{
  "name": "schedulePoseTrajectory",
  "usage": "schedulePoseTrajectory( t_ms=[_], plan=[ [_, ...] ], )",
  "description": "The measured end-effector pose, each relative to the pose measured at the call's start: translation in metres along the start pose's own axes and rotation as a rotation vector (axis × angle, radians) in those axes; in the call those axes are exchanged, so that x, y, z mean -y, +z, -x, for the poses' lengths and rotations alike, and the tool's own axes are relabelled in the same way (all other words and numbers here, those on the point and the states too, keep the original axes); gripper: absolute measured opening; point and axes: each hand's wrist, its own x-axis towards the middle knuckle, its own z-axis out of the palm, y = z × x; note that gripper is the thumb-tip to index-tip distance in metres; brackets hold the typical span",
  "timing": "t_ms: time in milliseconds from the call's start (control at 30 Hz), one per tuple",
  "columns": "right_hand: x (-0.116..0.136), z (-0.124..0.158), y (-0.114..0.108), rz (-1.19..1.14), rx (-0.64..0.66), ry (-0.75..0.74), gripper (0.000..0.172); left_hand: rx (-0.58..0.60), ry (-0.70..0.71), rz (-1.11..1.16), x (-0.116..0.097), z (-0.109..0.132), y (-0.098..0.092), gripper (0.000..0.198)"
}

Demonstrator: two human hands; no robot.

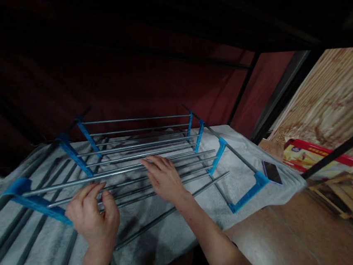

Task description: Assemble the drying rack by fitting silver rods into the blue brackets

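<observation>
A rack of grey metal rods (136, 158) joined by blue plastic brackets (248, 191) lies on a grey towel (166, 235). My left hand (96, 218) rests at the near end of the rods beside a blue bracket (34, 202), its fingers curled over the rods. My right hand (164, 177) lies flat on the middle rods with fingers stretched out. Several loose rods lie on the towel to the right of my right hand.
A phone (271, 172) lies at the towel's far right corner. A red and yellow box (314, 158) leans by a wooden board (338, 98). Dark metal frame posts (245, 87) rise behind. Brown floor (297, 240) lies to the right.
</observation>
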Motion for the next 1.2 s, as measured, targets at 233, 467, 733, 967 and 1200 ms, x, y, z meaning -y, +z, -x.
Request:
schedulePoseTrajectory(
  t_ms=[233, 467, 733, 967, 1200],
  plan=[
    [-0.09, 0.09, -0.041, -0.171, -0.585, 0.596, 0.028, 0.163, 0.156, 0.081, -0.035, 0.004, 0.017, 0.027],
    [-0.146, 0.091, -0.071, -0.046, -0.946, 0.905, 0.038, 0.48, 0.278, 0.186, -0.108, -0.022, 0.072, 0.025],
    [-0.169, 0.088, -0.067, -0.202, -0.813, 0.837, 0.039, 0.797, 0.442, 0.104, -0.183, -0.041, 0.142, 0.031],
    [-0.183, 0.087, -0.069, -0.208, -0.741, 0.755, 0.039, 1.007, 0.554, 0.082, -0.218, -0.042, 0.183, 0.029],
    [-0.191, 0.093, -0.068, -0.149, -0.692, 0.739, 0.039, 1.072, 0.54, 0.047, -0.227, -0.043, 0.183, 0.032]
  ],
)
